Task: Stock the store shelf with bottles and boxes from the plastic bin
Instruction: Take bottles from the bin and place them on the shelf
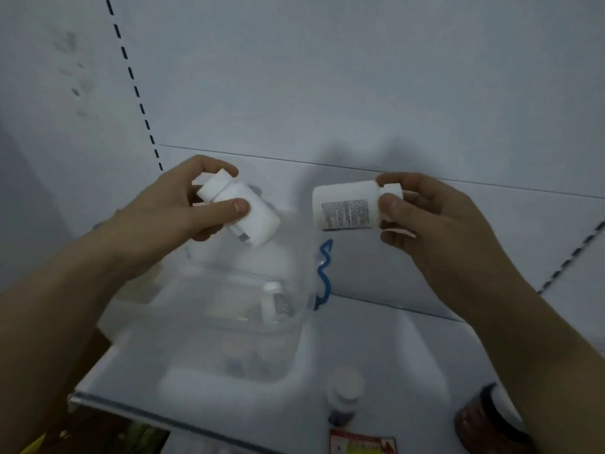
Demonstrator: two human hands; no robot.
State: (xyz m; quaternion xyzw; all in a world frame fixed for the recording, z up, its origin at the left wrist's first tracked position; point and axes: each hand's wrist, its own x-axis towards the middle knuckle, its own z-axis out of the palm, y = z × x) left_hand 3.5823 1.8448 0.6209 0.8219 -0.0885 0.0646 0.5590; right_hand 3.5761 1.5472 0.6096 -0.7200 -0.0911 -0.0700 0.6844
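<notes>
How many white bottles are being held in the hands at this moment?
2. One white bottle is in the left hand, tilted above the clear bin; the other bottle lies sideways in the right hand. More bottles sit blurred in the bin.

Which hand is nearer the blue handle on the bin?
Right. The right hand holds its bottle just above the blue handle; the left hand is farther left, over the bin.

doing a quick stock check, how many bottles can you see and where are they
Held in the hands: 2, a white bottle in the left hand, a white bottle in the right hand
In the clear bin: 1 clear to see, a small bottle
On the shelf: 1 bottle
Total: 4
</notes>
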